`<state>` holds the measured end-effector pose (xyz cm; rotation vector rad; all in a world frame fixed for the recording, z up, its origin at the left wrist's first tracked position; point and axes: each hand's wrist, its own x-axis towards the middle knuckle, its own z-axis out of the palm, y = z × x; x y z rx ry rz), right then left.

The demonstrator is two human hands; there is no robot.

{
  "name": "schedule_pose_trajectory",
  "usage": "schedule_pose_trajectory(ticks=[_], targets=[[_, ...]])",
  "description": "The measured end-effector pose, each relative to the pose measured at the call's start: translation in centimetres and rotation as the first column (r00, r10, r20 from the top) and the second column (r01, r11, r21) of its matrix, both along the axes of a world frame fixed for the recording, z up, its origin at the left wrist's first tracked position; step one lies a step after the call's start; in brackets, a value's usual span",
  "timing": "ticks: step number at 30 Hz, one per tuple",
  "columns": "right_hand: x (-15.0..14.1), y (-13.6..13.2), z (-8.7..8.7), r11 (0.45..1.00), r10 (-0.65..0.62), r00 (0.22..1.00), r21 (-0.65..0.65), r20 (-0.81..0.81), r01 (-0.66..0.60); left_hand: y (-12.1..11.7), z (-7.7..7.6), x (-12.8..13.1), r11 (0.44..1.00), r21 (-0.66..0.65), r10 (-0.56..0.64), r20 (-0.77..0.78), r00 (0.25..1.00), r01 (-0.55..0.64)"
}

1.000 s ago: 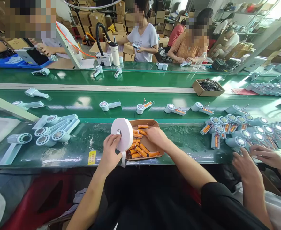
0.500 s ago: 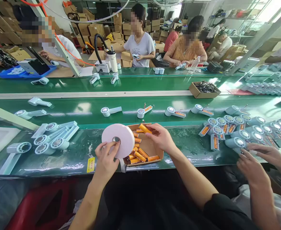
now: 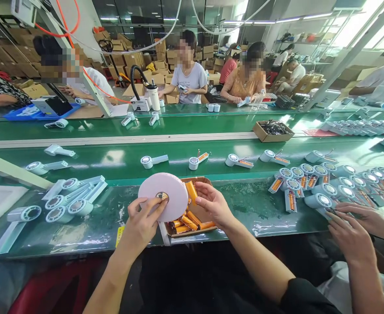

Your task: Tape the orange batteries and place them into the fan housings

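Note:
My left hand (image 3: 142,224) is closed on a wide roll of white tape (image 3: 152,185), with fingers at the hole in its middle. A loose tail of tape (image 3: 164,235) hangs below the roll at the bench edge. Between the thumb and fingers of my right hand (image 3: 214,206) is an orange battery (image 3: 191,190), held upright close to the roll's right edge. Under both hands sits a cardboard box (image 3: 206,216) with several more orange batteries (image 3: 186,221) in it; the roll covers its left part.
Light-blue handheld fans (image 3: 80,206) are piled at left. More lie along the green belt (image 3: 120,150), some with batteries in open handles. At right, a co-worker's hands (image 3: 352,224) work beside a cluster of fans (image 3: 321,200). A box of black parts (image 3: 273,131) stands farther back.
The battery has come up out of the box beside the roll and turned more upright. The roll tilts flatter, its left-hand fingers deeper over the hole. The view has tipped slightly upward.

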<state>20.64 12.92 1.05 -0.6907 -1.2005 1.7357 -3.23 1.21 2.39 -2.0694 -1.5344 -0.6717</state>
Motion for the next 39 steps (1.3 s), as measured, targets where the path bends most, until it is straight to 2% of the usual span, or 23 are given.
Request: schedule_pose_trajectory(ticks=[2, 5, 7, 9, 12, 15, 17, 20, 22, 25, 27, 28, 29, 30, 32, 35, 36, 39], targets=[[0.5, 0.9, 1.1, 0.984, 0.166, 0.986, -0.067, -0.006, -0.166, 0.4, 0.7, -0.4, 1.0, 0.019, -0.021, -0.034, 0.999, 0.022], [1.3, 2.7, 2.9, 0.936, 0.353, 0.932, -0.022, 0.083, -0.352, 0.7, 1.4, -0.7, 0.998, 0.005, -0.059, -0.085, 0.995, 0.06], [1.7, 3.8, 3.9, 0.924, 0.374, 0.915, 0.027, 0.152, -0.382, 0.9, 1.8, -0.6, 0.997, -0.014, -0.071, -0.088, 0.994, 0.07], [1.9, 4.5, 4.6, 0.933, 0.341, 0.92, 0.048, 0.191, -0.356, 1.0, 2.1, -0.2, 0.998, -0.022, -0.057, -0.07, 0.996, 0.055], [1.5, 4.7, 4.6, 0.975, 0.207, 0.964, 0.052, 0.165, -0.218, 1.3, 2.3, 0.7, 1.0, -0.02, -0.018, -0.037, 0.999, 0.017], [0.3, 4.0, 3.3, 1.0, -0.006, 0.999, 0.028, 0.033, 0.005, 1.9, 2.1, 1.8, 1.0, 0.001, 0.01, 0.011, 1.0, -0.01], [-0.8, 3.0, 2.0, 0.986, -0.165, 0.983, -0.017, -0.078, 0.164, 2.3, 1.7, 2.7, 0.998, 0.038, 0.039, 0.028, 0.999, -0.04], [-2.5, 1.3, 0.0, 0.922, -0.387, 0.898, -0.095, -0.208, 0.375, 2.6, 0.6, 4.3, 0.991, 0.098, 0.091, 0.042, 0.995, -0.094], [-3.1, 0.7, -1.0, 0.889, -0.459, 0.856, -0.118, -0.24, 0.443, 2.6, -0.4, 5.7, 0.987, 0.094, 0.124, 0.083, 0.989, -0.131], [-1.6, 2.3, -0.9, 0.897, -0.442, 0.88, -0.086, -0.175, 0.434, 2.1, -2.0, 7.6, 0.988, -0.006, 0.151, 0.175, 0.973, -0.152], [1.4, 4.9, 0.4, 0.865, -0.499, 0.858, -0.002, -0.126, 0.502, 2.0, -2.9, 8.3, 0.989, -0.122, 0.113, 0.211, 0.971, -0.089], [3.3, 6.4, 1.3, 0.795, -0.592, 0.792, 0.055, -0.146, 0.604, 2.1, -3.2, 8.4, 0.982, -0.185, 0.088, 0.217, 0.972, -0.048], [5.3, 7.9, 2.2, 0.7, -0.683, 0.702, 0.097, -0.202, 0.708, 2.5, -3.4, 8.2, 0.967, -0.255, 0.068, 0.215, 0.974, -0.011], [7.2, 9.1, 3.0, 0.656, -0.714, 0.66, 0.106, -0.233, 0.747, 3.1, -3.5, 7.6, 0.943, -0.332, 0.055, 0.21, 0.976, 0.019], [10.3, 10.4, 4.0, 0.621, -0.732, 0.631, 0.128, -0.258, 0.773, 5.3, -3.1, 5.8, 0.857, -0.509, 0.035, 0.208, 0.977, 0.078], [12.0, 9.4, 3.4, 0.649, -0.704, 0.67, 0.169, -0.235, 0.742, 10.6, -1.6, 2.1, 0.696, -0.706, 0.047, 0.228, 0.972, 0.132], [11.8, 8.7, 2.7, 0.672, -0.685, 0.694, 0.173, -0.221, 0.72, 12.7, -1.1, 0.9, 0.686, -0.721, 0.089, 0.221, 0.971, 0.101], [10.6, 6.8, 0.6, 0.744, -0.627, 0.754, 0.139, -0.196, 0.654, 19.0, -0.3, -2.1, 0.719, -0.686, 0.289, 0.146, 0.946, -0.114]])
